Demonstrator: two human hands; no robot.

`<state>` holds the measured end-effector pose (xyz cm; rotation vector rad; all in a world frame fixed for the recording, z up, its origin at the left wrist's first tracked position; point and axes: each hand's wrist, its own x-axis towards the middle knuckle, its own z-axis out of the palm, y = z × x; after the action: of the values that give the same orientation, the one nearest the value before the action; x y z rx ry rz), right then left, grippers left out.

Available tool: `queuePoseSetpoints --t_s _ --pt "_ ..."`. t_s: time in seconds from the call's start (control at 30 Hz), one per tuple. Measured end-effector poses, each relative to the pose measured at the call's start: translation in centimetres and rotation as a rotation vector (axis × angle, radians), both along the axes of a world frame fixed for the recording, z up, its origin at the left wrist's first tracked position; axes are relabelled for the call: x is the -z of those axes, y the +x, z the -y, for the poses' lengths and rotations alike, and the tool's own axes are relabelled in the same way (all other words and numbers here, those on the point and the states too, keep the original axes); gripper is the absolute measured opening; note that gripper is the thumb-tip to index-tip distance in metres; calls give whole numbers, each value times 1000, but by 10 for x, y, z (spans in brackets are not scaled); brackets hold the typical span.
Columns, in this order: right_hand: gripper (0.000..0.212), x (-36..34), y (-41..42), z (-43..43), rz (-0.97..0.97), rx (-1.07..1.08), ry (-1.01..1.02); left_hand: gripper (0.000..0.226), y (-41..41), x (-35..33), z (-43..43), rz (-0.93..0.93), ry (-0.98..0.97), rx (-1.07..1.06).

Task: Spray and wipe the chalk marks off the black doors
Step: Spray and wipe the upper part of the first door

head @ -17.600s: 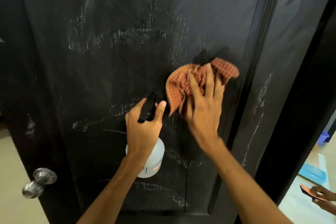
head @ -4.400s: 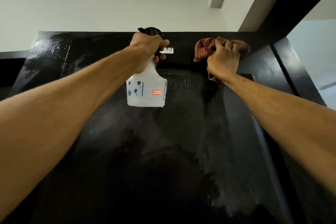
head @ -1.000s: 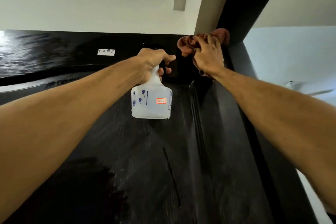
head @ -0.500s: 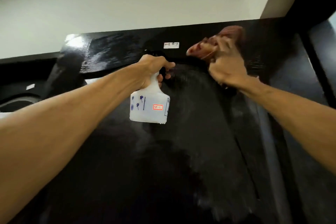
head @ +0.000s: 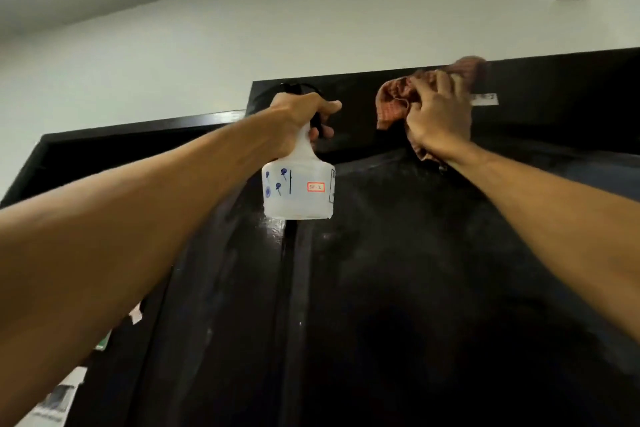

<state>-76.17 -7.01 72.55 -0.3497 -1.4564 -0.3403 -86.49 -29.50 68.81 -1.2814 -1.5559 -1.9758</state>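
head view, counts: two hands, left hand point(head: 298, 120) and right hand point(head: 440, 121); one spray bottle point(head: 298, 192); one checked cloth point(head: 393, 102); one black door point(head: 381, 288); one white label point(head: 486, 99) near its top.
hard to see: the bottle's black trigger head sits mostly behind the fingers; label text blurred; chalk shows only as a faint whitish haze on the door; papers point(head: 59, 399) at lower left are cut off by the edge.
left hand: raised, fingers curled round the bottle's neck, bottle upright before the door's upper part.
right hand: fingers bunched over the cloth, pressing it to the door's top rail, right of the bottle.
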Motion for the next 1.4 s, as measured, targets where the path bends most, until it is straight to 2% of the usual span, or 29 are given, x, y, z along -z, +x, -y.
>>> queuePoseSetpoints --t_s 0.07,0.17,0.2,0.3,0.33,0.43,0.57,0.63,0.73,0.8,0.9,1.0,1.07,1.2,1.23,1.33,1.4 --pt "56 -4 -30 28 53 3 37 21 -19 -9 20 -4 -4 9" --pt "56 -7 -69 58 287 24 229 16 -43 -19 40 -39 26 1" --pt "55 -14 -70 63 276 28 219 15 -52 -21 46 -44 24 -14" --pt "58 -31 -74 69 72 41 23 17 -80 -24 61 -26 11 -24" --pt "59 -30 -83 75 68 53 19 19 -90 -24 64 -18 9 -15" --pt "58 -25 -118 101 230 41 197 14 -108 -26 72 1 42 8" --pt "60 -45 -144 134 177 -9 95 16 -123 -31 84 -30 81 20" --pt "60 -46 -164 155 249 11 151 20 -130 -33 90 -21 77 37" --pt "56 -42 -183 166 367 15 288 14 -133 -33 98 7 51 24" --pt "54 -48 -176 157 338 43 291 17 -133 -33 97 1 22 -18" --pt "57 -47 -165 153 211 65 157 25 -131 -34 92 29 21 -16" --pt "61 -21 -164 148 348 51 299 21 -117 -28 81 69 17 32" --pt "57 -17 -141 124 350 40 321 23 -106 -23 70 68 3 23" --pt "55 -20 -63 56 112 52 67 26 -77 -12 39 44 -52 19" --pt "56 -10 -57 51 104 56 68 26 -70 -10 33 47 -56 23" --pt "56 33 -47 42 281 45 294 27 -38 -3 8 60 -64 55" --pt "56 47 -27 23 352 49 306 30 -20 3 -6 51 -84 62"
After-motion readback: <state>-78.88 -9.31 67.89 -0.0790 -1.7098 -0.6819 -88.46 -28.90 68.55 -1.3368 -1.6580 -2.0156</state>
